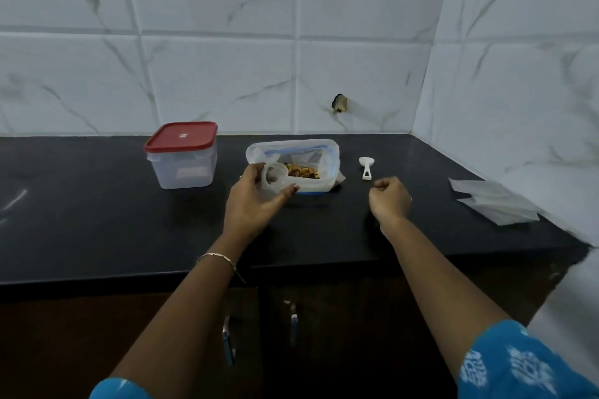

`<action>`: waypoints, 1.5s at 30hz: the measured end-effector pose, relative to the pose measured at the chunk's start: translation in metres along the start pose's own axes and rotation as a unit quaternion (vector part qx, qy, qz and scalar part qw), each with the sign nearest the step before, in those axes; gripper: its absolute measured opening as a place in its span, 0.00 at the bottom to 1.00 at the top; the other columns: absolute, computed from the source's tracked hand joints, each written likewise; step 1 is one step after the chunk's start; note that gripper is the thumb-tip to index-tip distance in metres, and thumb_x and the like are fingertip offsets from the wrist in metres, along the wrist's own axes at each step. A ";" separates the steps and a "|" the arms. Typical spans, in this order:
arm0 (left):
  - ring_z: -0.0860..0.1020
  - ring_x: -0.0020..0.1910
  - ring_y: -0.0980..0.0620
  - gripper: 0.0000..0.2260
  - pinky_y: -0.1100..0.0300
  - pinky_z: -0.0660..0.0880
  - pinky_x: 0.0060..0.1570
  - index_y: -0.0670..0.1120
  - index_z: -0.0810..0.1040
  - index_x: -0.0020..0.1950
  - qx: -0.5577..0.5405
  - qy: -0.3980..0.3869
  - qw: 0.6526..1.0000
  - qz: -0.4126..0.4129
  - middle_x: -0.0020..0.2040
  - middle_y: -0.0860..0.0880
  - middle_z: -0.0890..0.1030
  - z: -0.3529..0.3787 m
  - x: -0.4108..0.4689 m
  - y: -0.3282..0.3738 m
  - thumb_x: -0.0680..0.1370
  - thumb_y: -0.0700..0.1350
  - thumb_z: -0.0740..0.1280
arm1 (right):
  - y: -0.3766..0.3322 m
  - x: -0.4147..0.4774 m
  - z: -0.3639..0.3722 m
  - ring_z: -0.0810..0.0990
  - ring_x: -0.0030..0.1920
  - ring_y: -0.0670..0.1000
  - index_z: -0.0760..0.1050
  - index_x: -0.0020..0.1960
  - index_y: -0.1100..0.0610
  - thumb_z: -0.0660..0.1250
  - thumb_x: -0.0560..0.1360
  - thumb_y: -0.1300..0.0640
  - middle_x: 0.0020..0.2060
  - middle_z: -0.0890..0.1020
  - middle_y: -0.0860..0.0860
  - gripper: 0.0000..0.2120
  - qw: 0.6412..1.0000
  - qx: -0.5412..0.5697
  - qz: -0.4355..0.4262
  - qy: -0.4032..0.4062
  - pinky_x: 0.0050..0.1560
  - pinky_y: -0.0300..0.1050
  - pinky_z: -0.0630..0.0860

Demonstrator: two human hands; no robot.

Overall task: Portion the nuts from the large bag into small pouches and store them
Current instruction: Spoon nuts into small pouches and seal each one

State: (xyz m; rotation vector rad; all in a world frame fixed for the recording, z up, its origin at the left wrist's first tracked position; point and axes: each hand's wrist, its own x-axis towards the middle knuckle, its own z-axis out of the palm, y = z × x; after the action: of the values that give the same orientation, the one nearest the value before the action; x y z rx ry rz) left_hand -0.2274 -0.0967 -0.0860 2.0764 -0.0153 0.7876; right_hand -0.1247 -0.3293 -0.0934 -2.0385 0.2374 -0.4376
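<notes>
One head view: left hand grips a small pouch held open beside the large bag of nuts, right hand loosely curled, empty, near the scoop; keep the pouch mouth wide while scooping.

We are seeing bare black counter lying open in front and to the left. The lidded box, the open bag and the scoop are standing across the back, while flat pouches are crowding the right corner.
</notes>
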 end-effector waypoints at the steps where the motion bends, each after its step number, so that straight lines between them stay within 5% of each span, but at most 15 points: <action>1: 0.77 0.54 0.55 0.29 0.54 0.78 0.54 0.50 0.71 0.63 -0.004 0.010 1.000 0.000 0.55 0.53 0.78 0.001 0.001 -0.003 0.68 0.61 0.74 | 0.004 0.006 0.002 0.77 0.56 0.54 0.76 0.56 0.55 0.63 0.75 0.62 0.54 0.80 0.53 0.11 1.000 -0.008 0.001 -0.004 0.53 0.46 0.73; 7: 0.76 0.57 0.54 0.27 0.49 0.77 0.58 0.49 0.71 0.64 -0.032 0.038 0.999 -0.014 0.56 0.53 0.77 0.001 0.009 -0.016 0.69 0.55 0.75 | 0.008 0.038 0.018 0.75 0.62 0.58 0.73 0.64 0.56 0.67 0.76 0.53 0.60 0.78 0.56 0.17 0.990 -0.126 -0.053 -0.021 0.60 0.51 0.71; 12: 0.76 0.59 0.53 0.36 0.47 0.76 0.60 0.51 0.69 0.67 -0.011 0.027 0.999 -0.032 0.60 0.52 0.77 0.002 0.012 -0.021 0.64 0.66 0.70 | 0.002 0.044 0.028 0.60 0.73 0.60 0.60 0.75 0.40 0.56 0.80 0.42 0.71 0.67 0.56 0.23 0.926 -0.337 -0.125 -0.114 0.70 0.63 0.54; 15: 0.75 0.60 0.52 0.38 0.47 0.74 0.62 0.51 0.68 0.70 -0.005 0.029 0.999 -0.036 0.60 0.53 0.77 0.003 0.013 -0.021 0.65 0.66 0.71 | 0.004 0.046 0.033 0.62 0.71 0.59 0.66 0.72 0.44 0.51 0.81 0.43 0.69 0.70 0.53 0.21 0.905 -0.375 -0.152 -0.127 0.68 0.63 0.55; 20: 0.74 0.63 0.51 0.42 0.42 0.69 0.67 0.53 0.66 0.71 0.023 0.019 0.998 -0.057 0.61 0.55 0.76 0.004 0.014 -0.023 0.63 0.71 0.69 | 0.000 0.041 0.027 0.71 0.63 0.57 0.77 0.60 0.50 0.58 0.81 0.52 0.56 0.79 0.53 0.13 0.924 -0.341 -0.162 -0.055 0.65 0.58 0.62; 25: 0.74 0.64 0.49 0.41 0.43 0.69 0.66 0.54 0.70 0.68 0.009 0.013 0.995 -0.103 0.62 0.52 0.77 0.002 0.013 -0.025 0.59 0.72 0.70 | 0.006 0.039 0.017 0.77 0.55 0.58 0.79 0.54 0.57 0.64 0.76 0.64 0.55 0.79 0.56 0.10 0.974 -0.186 -0.122 -0.033 0.55 0.50 0.74; 29: 0.73 0.64 0.48 0.36 0.43 0.67 0.68 0.56 0.71 0.65 -0.011 0.006 0.989 -0.149 0.60 0.53 0.77 -0.001 0.011 -0.023 0.62 0.67 0.74 | 0.004 0.030 0.011 0.78 0.52 0.57 0.77 0.54 0.58 0.60 0.77 0.67 0.54 0.78 0.57 0.11 0.995 -0.045 -0.087 0.009 0.47 0.46 0.72; 32: 0.74 0.63 0.49 0.34 0.42 0.66 0.68 0.54 0.71 0.65 -0.020 -0.005 0.985 -0.169 0.59 0.55 0.77 -0.003 0.010 -0.021 0.64 0.64 0.76 | -0.004 0.020 0.008 0.81 0.52 0.55 0.75 0.60 0.52 0.59 0.77 0.67 0.54 0.80 0.53 0.17 0.984 0.173 -0.018 0.028 0.51 0.49 0.79; 35: 0.77 0.60 0.52 0.41 0.43 0.70 0.66 0.54 0.74 0.63 -0.063 -0.001 0.981 -0.181 0.58 0.55 0.80 -0.007 0.009 -0.019 0.55 0.71 0.75 | -0.018 0.007 0.008 0.81 0.45 0.48 0.75 0.64 0.54 0.61 0.79 0.65 0.49 0.81 0.51 0.16 0.961 0.275 -0.012 0.039 0.44 0.36 0.79; 37: 0.77 0.59 0.53 0.43 0.48 0.73 0.63 0.52 0.74 0.65 -0.108 0.004 0.975 -0.196 0.59 0.53 0.80 -0.009 0.010 -0.020 0.55 0.69 0.77 | -0.033 -0.002 0.011 0.79 0.40 0.45 0.77 0.62 0.56 0.61 0.80 0.64 0.45 0.80 0.51 0.13 0.956 0.289 -0.052 0.015 0.39 0.31 0.76; 40: 0.79 0.57 0.53 0.35 0.61 0.76 0.55 0.46 0.73 0.67 -0.202 0.009 0.958 -0.203 0.60 0.49 0.80 -0.014 0.014 -0.020 0.62 0.51 0.80 | -0.052 -0.009 0.021 0.79 0.44 0.49 0.80 0.57 0.56 0.64 0.79 0.62 0.48 0.80 0.53 0.10 0.961 0.206 -0.185 -0.001 0.45 0.40 0.79; 45: 0.78 0.59 0.52 0.34 0.57 0.76 0.58 0.46 0.72 0.67 -0.225 0.015 0.956 -0.185 0.61 0.49 0.79 -0.023 0.036 -0.026 0.64 0.46 0.80 | -0.066 -0.017 0.042 0.76 0.45 0.47 0.82 0.54 0.58 0.64 0.78 0.63 0.48 0.80 0.51 0.09 0.931 -0.045 -0.362 0.000 0.44 0.37 0.71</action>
State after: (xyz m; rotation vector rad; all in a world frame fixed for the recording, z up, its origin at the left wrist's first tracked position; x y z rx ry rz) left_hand -0.2028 -0.0539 -0.0768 1.5704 0.1900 0.5253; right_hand -0.1244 -0.2576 -0.0581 -2.1711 -0.5300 -0.8887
